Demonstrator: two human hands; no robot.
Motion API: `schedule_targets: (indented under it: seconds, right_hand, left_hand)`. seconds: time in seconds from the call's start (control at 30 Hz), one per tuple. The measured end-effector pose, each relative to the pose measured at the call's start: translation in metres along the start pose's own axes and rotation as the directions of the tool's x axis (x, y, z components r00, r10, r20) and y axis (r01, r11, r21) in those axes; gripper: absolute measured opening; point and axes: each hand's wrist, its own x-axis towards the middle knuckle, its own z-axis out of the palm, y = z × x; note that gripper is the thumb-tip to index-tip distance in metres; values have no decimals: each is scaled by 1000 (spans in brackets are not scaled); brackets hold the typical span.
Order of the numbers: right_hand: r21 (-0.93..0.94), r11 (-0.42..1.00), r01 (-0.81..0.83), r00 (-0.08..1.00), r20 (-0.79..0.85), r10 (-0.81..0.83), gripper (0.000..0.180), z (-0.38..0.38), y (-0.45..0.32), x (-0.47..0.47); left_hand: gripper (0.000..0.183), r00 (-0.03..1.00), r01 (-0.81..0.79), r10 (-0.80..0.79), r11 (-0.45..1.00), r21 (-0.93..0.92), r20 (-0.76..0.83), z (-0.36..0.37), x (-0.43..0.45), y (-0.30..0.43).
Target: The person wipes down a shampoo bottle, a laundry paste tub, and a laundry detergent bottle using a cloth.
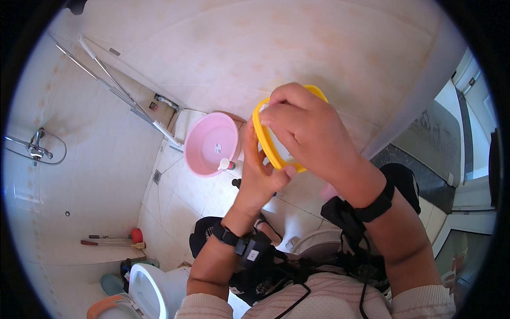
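My left hand [259, 179] grips a yellow-rimmed container [261, 131] from the left and below, its thumb on the near rim. The container is tilted, and part of its pale inside shows. Over the opening, my right hand [306, 123] has its fingers curled against the inner left edge. A bit of white material [264, 107] shows at those fingertips; what it is cannot be made out. The right hand hides much of the container. Both wrists wear black bands.
A pink plastic basin [211, 139] stands on the tiled floor by the wall, with a white bottle [235, 166] beside it. Long-handled mops [115, 83] lean in the corner. A toilet [149, 291] is at lower left, a bucket [318, 241] near my legs.
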Motion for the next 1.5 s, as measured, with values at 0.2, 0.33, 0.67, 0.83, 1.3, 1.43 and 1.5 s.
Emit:
schedule_targets:
  seconds: [0.2, 0.33, 0.67, 0.83, 1.3, 1.43, 1.5]
  right_hand:
    - [-141, 984, -106, 993, -60, 98, 13, -3, -5, 3]
    - [-334, 932, -143, 986, -128, 106, 10, -6, 3, 8]
    - [59, 985, -162, 970, -176, 170, 8, -2, 13, 6]
    - [343, 929, -141, 988, -4, 152, 6, -6, 0, 4]
    - [-69, 978, 197, 970, -135, -204, 24, -28, -17, -5]
    - [-17, 1000, 3, 986, -164, -6, 21, -39, 2, 3]
    - [-5, 999, -41, 985, -166, 39, 19, -41, 13, 3]
  left_hand:
    - [104, 997, -71, 71, 996, 54, 0, 3, 6, -2]
    - [108, 991, -134, 133, 989, -55, -23, 0, 8, -7]
    - [113, 972, -207, 221, 964, 166, -74, -7, 8, 2]
    - [112, 935, -302, 332, 930, 210, -126, -15, 7, -8]
    - [101, 642, -444, 760, 261, 857, 101, -30, -2, 15]
    - [93, 585, -452, 796, 162, 877, 155, -32, -8, 23]
    - [88, 529, -546, 817, 122, 829, 228, -34, -7, 24]
